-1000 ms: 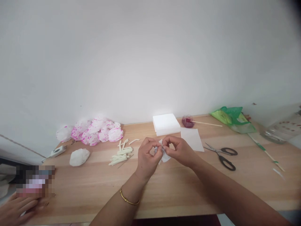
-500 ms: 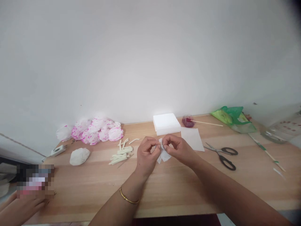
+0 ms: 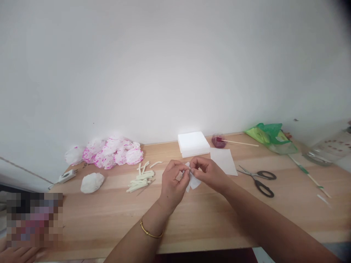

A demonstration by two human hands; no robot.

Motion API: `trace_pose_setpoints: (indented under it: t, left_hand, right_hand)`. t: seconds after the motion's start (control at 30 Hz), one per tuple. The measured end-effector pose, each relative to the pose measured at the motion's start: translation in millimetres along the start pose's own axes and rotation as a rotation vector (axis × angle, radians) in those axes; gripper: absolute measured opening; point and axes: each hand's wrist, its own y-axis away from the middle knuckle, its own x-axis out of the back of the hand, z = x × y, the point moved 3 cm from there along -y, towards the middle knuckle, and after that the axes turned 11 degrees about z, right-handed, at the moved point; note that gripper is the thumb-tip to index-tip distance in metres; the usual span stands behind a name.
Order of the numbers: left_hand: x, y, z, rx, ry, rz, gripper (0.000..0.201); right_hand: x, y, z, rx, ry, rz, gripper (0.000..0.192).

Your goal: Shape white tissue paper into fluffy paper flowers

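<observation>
Both my hands meet over the middle of the table, pinching a small piece of thin white tissue paper [image 3: 194, 181]. My left hand [image 3: 175, 179], with a gold bangle at the wrist, has thumb and forefinger closed on its gathered top. My right hand [image 3: 207, 173] pinches the same spot from the other side. The paper's loose ends hang below my fingertips. Behind my hands lie a flat white square sheet [image 3: 223, 161] and a thick stack of white paper [image 3: 194, 143]. Left of my left hand is a pile of short cream-coloured strips [image 3: 141, 180].
Pink-edged white paper flowers [image 3: 112, 151] sit at the back left, a white paper ball [image 3: 92, 182] before them. Scissors [image 3: 259, 179], a dark red bowl [image 3: 218, 141] with a stick, and a green bag [image 3: 270, 135] lie right. Another person's hand [image 3: 20, 254] is at lower left.
My left hand has shifted slightly right, its fingertips closer to my right hand's on the paper. At the lower left, the other person's hand has moved down and left.
</observation>
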Motion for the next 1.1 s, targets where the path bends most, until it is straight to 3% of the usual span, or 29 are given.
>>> trace_pose_setpoints:
  t: [0.2, 0.7, 1.1]
  left_hand:
    - [0.3, -0.4, 0.2, -0.012, 0.004, 0.003, 0.01]
    - [0.8, -1.5, -0.7, -0.011, -0.002, 0.014, 0.011]
    - [1.2, -3.3, 0.9, 0.013, -0.021, 0.04, 0.01]
  right_hand:
    - [-1.8, -1.4, 7.2, -0.043, -0.177, -0.041, 0.007]
    - [-1.9, -0.7, 2.9, -0.102, -0.241, -0.012, 0.012]
    - [-3.5, -0.7, 6.4, -0.026, -0.102, -0.043, 0.014]
